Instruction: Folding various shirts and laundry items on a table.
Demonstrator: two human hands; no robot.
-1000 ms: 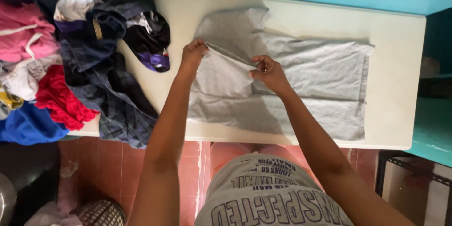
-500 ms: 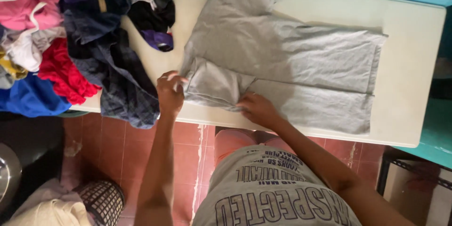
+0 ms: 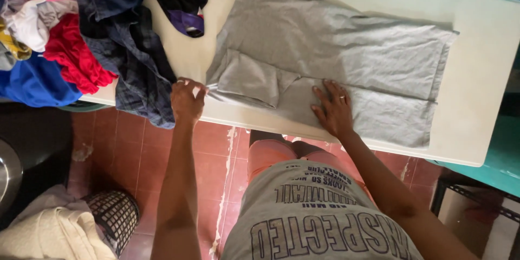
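A grey t-shirt (image 3: pixel 346 49) lies spread on a white table (image 3: pixel 487 92), its near sleeve folded in over the body. My left hand (image 3: pixel 187 97) pinches the shirt's near left corner at the table's front edge. Flat on the cloth near the shirt's front edge rests my right hand (image 3: pixel 335 108), fingers spread, a ring on one finger.
A heap of clothes covers the table's left end: dark blue denim (image 3: pixel 135 59), a red garment (image 3: pixel 76 59), a blue one (image 3: pixel 32 81), pink and white pieces. A mesh basket (image 3: pixel 114 214) and pale cloth (image 3: pixel 49 233) sit on the red tiled floor.
Both hands came toward the table's front edge. The left hand pulled the shirt's corner out to the left, and the right hand went from gripping the fold to lying flat on the cloth.
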